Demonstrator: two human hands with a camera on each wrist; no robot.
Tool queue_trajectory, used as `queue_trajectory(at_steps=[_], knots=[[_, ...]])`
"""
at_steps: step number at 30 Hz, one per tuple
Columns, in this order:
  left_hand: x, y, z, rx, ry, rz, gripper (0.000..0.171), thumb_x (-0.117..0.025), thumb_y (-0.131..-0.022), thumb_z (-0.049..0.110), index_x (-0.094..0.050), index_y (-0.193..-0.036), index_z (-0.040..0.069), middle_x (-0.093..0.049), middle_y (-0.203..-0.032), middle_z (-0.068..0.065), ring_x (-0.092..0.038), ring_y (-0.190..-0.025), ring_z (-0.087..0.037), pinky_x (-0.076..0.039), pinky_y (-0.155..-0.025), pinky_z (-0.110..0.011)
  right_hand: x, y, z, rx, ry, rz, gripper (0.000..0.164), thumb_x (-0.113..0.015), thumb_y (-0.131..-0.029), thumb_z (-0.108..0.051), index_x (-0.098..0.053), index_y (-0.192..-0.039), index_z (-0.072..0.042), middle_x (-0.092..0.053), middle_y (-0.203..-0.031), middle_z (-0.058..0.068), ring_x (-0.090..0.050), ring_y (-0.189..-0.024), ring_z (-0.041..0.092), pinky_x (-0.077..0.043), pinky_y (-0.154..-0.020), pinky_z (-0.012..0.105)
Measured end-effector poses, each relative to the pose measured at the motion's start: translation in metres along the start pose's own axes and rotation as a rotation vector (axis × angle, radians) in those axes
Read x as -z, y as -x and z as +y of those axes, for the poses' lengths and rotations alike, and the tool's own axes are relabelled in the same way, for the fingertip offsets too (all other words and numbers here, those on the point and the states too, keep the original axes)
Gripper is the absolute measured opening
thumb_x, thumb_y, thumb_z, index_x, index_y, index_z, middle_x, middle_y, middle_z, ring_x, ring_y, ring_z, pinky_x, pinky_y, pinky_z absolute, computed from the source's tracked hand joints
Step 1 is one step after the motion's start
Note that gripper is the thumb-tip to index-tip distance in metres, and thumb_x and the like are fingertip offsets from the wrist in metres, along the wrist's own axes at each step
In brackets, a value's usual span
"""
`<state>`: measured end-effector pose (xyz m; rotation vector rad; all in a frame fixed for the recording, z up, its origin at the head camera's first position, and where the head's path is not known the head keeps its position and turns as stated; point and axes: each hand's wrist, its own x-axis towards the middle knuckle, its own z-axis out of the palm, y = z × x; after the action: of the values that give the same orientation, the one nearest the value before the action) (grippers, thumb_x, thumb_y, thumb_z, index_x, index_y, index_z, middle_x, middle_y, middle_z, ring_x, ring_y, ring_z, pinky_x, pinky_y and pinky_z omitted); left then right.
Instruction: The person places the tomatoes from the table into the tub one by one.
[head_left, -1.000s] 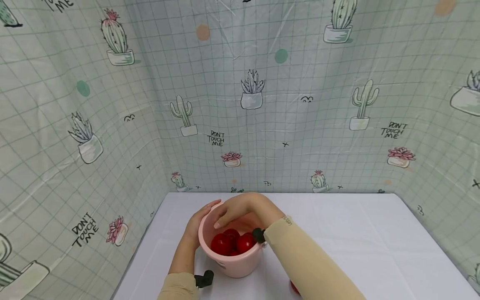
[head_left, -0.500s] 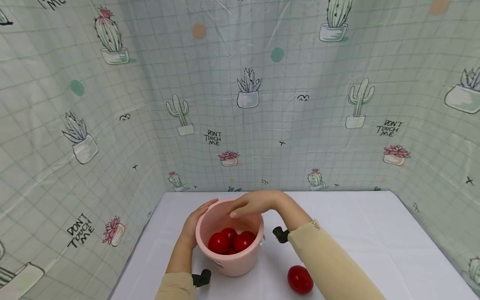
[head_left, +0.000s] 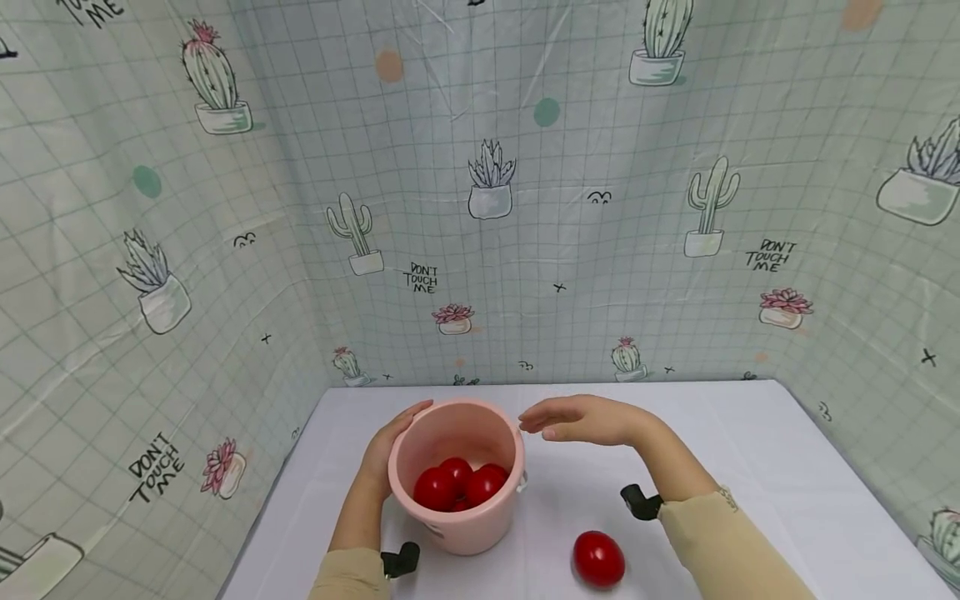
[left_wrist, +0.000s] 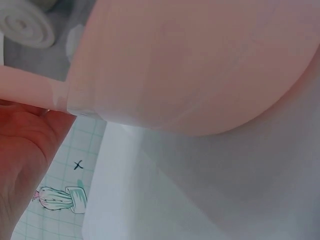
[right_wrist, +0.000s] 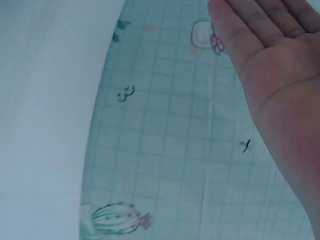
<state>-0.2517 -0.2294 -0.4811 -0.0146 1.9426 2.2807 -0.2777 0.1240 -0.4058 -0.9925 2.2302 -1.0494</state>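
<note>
The pink bucket (head_left: 474, 530) stands on the white table at left of centre, its mouth facing up. Inside lie several glossy red balls (head_left: 433, 489). My left hand (head_left: 383, 450) holds the bucket's left side, fingers curving along it up to the rim; in the left wrist view the palm (left_wrist: 30, 150) shows beside the pink wall, with the fingers hidden. Right of the bucket my right hand (head_left: 588, 419) hovers with straight fingers, nothing in it, the fingertips close to the rim. A glossy red egg-shaped ball (head_left: 598, 559) lies alone on the table near the front.
A white table (head_left: 720, 467) extends to the right. Behind it and on both sides hangs a grid-patterned curtain (head_left: 555, 242) printed with cacti. Small black wrist mounts (head_left: 400, 559) stick out from both sleeves.
My right hand has come out over the bucket's rim and moved right, clear of the bucket. The lone red ball, largely covered by the sleeve earlier, shows fully. The left hand stays on the bucket.
</note>
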Motion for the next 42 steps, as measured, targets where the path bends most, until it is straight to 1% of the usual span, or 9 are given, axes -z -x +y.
queue_trajectory(at_steps=[5, 10, 12, 16, 19, 22, 31, 34, 42], knots=[[0.0, 0.0, 0.0, 0.0, 0.017, -0.005, 0.05, -0.036, -0.103, 0.038, -0.047, -0.148, 0.018, -0.048, -0.151, -0.002, -0.044, -0.139, -0.023, -0.043, -0.111, -0.04, -0.017, 0.03, 0.023, -0.008, -0.055, -0.016, 0.049, -0.061, -0.096, -0.037, -0.05, -0.143, -0.028, -0.057, -0.141, -0.002, -0.051, -0.135, 0.027, -0.047, -0.105, 0.039], [-0.001, 0.0, 0.0, 0.0, 0.024, -0.01, 0.051, -0.034, -0.103, 0.036, -0.045, -0.149, 0.015, -0.048, -0.151, -0.002, -0.043, -0.139, -0.022, -0.042, -0.112, -0.041, -0.043, 0.052, 0.05, -0.012, -0.099, -0.085, 0.063, -0.067, -0.092, -0.032, -0.041, -0.149, -0.027, -0.049, -0.15, 0.004, -0.044, -0.141, 0.032, -0.043, -0.111, 0.044], [-0.001, 0.0, 0.0, -0.001, 0.024, -0.007, 0.05, -0.034, -0.103, 0.036, -0.047, -0.147, 0.016, -0.049, -0.151, -0.002, -0.045, -0.138, -0.022, -0.042, -0.112, -0.04, -0.053, 0.059, 0.06, -0.028, -0.112, -0.104, 0.065, -0.069, -0.091, -0.032, -0.04, -0.149, -0.027, -0.047, -0.152, 0.004, -0.043, -0.142, 0.027, -0.041, -0.113, 0.044], [0.0, 0.001, -0.001, 0.003, 0.03, 0.002, 0.049, -0.035, -0.102, 0.036, -0.049, -0.146, 0.018, -0.05, -0.149, -0.002, -0.047, -0.136, -0.02, -0.044, -0.111, -0.039, -0.071, 0.068, 0.075, -0.044, -0.13, -0.122, 0.068, -0.07, -0.089, -0.032, -0.042, -0.15, -0.021, -0.045, -0.153, 0.006, -0.043, -0.141, 0.016, -0.041, -0.113, 0.033], [0.0, 0.002, -0.001, 0.0, 0.026, 0.002, 0.049, -0.036, -0.102, 0.037, -0.049, -0.146, 0.018, -0.05, -0.149, -0.002, -0.047, -0.136, -0.02, -0.044, -0.11, -0.039, -0.078, 0.073, 0.082, -0.03, -0.163, -0.12, 0.067, -0.071, -0.088, -0.03, -0.044, -0.149, -0.018, -0.047, -0.152, 0.008, -0.045, -0.139, 0.01, -0.04, -0.11, 0.022], [0.001, 0.001, -0.001, -0.005, 0.017, 0.002, 0.05, -0.036, -0.102, 0.038, -0.048, -0.147, 0.018, -0.05, -0.15, -0.001, -0.047, -0.136, -0.021, -0.045, -0.109, -0.039, -0.082, 0.074, 0.084, -0.039, -0.191, -0.116, 0.064, -0.071, -0.088, -0.028, -0.047, -0.147, -0.019, -0.049, -0.15, 0.008, -0.047, -0.136, 0.007, -0.04, -0.106, 0.017], [0.001, -0.001, -0.001, -0.009, 0.02, 0.001, 0.05, -0.036, -0.103, 0.036, -0.048, -0.147, 0.016, -0.051, -0.148, -0.001, -0.047, -0.136, -0.019, -0.045, -0.11, -0.038, -0.089, 0.073, 0.089, -0.153, -0.143, -0.104, 0.059, -0.075, -0.082, -0.024, -0.056, -0.138, -0.029, -0.056, -0.14, -0.005, -0.049, -0.122, 0.008, -0.049, -0.095, 0.028], [0.001, -0.001, -0.001, -0.012, 0.021, 0.004, 0.052, -0.035, -0.102, 0.035, -0.045, -0.148, 0.014, -0.051, -0.149, -0.001, -0.047, -0.135, -0.019, -0.044, -0.11, -0.037, -0.091, 0.074, 0.092, -0.145, -0.13, -0.094, 0.056, -0.074, -0.083, -0.024, -0.058, -0.136, -0.032, -0.057, -0.137, -0.009, -0.05, -0.12, 0.009, -0.049, -0.094, 0.029], [-0.001, 0.0, -0.001, -0.01, 0.013, 0.002, 0.051, -0.035, -0.102, 0.036, -0.046, -0.148, 0.015, -0.051, -0.149, -0.001, -0.048, -0.136, -0.02, -0.044, -0.11, -0.039, -0.093, 0.078, 0.099, -0.091, -0.133, -0.086, 0.047, -0.073, -0.083, -0.022, -0.064, -0.129, -0.031, -0.062, -0.128, -0.012, -0.055, -0.109, 0.004, -0.049, -0.087, 0.023]])
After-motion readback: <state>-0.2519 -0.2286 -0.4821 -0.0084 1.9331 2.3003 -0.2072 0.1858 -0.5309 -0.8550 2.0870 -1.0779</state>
